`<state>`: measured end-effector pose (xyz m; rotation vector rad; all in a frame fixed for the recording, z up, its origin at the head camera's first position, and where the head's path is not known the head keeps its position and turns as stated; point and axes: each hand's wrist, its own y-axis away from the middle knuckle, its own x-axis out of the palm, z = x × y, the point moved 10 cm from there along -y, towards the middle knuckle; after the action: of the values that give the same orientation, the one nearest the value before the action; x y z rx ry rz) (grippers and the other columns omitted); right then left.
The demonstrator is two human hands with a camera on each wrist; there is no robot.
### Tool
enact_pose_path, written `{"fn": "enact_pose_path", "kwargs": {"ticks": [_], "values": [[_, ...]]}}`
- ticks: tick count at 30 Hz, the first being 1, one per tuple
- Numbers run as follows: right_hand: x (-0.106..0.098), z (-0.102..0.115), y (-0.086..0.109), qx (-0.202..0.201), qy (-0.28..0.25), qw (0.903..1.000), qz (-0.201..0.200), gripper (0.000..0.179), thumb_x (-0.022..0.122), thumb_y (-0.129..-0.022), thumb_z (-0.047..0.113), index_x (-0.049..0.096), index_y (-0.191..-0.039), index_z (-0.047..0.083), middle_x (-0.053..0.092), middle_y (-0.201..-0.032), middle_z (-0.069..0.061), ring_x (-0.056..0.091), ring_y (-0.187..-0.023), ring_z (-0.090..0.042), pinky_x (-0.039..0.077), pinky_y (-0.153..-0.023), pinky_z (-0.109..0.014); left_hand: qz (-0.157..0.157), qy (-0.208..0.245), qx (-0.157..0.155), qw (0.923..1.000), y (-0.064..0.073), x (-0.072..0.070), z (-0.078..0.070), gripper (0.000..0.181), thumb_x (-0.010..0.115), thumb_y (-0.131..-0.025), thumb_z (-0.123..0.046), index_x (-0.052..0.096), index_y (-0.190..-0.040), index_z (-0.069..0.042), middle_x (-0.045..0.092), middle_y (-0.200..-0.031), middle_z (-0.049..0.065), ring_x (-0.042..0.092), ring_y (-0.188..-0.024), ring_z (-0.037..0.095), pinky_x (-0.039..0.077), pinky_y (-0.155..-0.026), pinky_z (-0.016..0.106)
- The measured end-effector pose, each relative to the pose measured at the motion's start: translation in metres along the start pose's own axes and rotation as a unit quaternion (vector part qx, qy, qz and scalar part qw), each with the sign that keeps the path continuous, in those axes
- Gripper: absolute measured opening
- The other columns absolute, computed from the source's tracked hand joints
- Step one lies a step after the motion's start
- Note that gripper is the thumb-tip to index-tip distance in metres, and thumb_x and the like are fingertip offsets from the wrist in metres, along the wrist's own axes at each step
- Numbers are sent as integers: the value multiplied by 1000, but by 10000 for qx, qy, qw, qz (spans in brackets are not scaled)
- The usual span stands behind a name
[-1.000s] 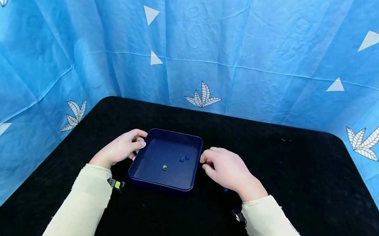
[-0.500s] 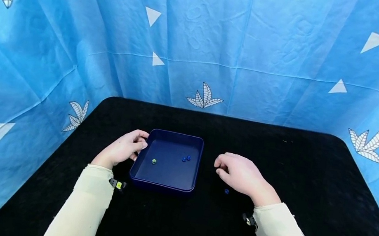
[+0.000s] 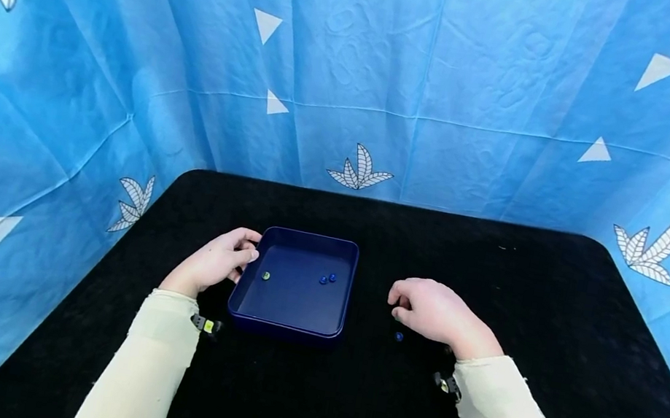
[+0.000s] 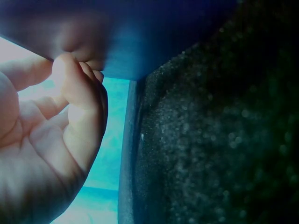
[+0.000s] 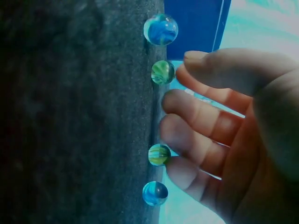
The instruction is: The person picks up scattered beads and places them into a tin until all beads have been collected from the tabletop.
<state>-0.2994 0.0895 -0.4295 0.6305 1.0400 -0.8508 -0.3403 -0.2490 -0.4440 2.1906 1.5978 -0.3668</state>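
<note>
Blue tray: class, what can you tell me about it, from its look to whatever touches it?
The blue tray is dark, shallow and open-topped, roughly square with rounded corners, a thin rim and smooth walls; metal or plastic, I can't tell. It appears to rest flat on the black table, holding one green marble and two blue marbles. The left hand touches its left side.

Navy square tray (image 3: 292, 305); inside it, two small blue round marbles (image 3: 324, 280), one yellow-green round marble (image 3: 266, 276); right of it: blue-swirled glass marble (image 5: 161, 30), green-swirled glass marble (image 5: 163, 72), yellow-green striped glass marble (image 5: 159, 155), blue glass marble (image 5: 155, 193); under it: black cloth tabletop (image 3: 302, 403); behind it: light-blue fabric curtain (image 3: 495, 88), white triangles (image 3: 659, 71), black-outlined white leaves (image 3: 364, 163)
</note>
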Motion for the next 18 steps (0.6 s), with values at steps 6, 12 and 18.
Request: {"fn": "enact_pose_path", "kwargs": {"ticks": [6,12,18], "values": [[1,0,1,2,81,10000,35,12,71,-91,15,69,-99,24,62,-89,14,54,-73,-7,51,-76,-37,-5,3,4,10000,0,-1,1,43,53,-105,-12,43,-145,2,53,-115,25,61,-84,33,57,-65,39],[4,2,1,5,19,9999,143,13,70,-90,12,69,-99,22,62,-88,12,54,-72,-9,51,-75,-37,4,0,8,10000,-2,-1,3,43,53,-105,-13,43,-145,2,53,-116,26,61,-85,34,57,-65,39],[7,3,0,-42,6,9997,240,16,69,-90,8,69,-99,21,63,-90,10,54,-73,-9,51,-76,-36,-35,-54,-32,10000,-1,-2,4,43,53,-105,-13,43,-144,2,53,-113,21,59,-85,33,57,-65,39]]}}
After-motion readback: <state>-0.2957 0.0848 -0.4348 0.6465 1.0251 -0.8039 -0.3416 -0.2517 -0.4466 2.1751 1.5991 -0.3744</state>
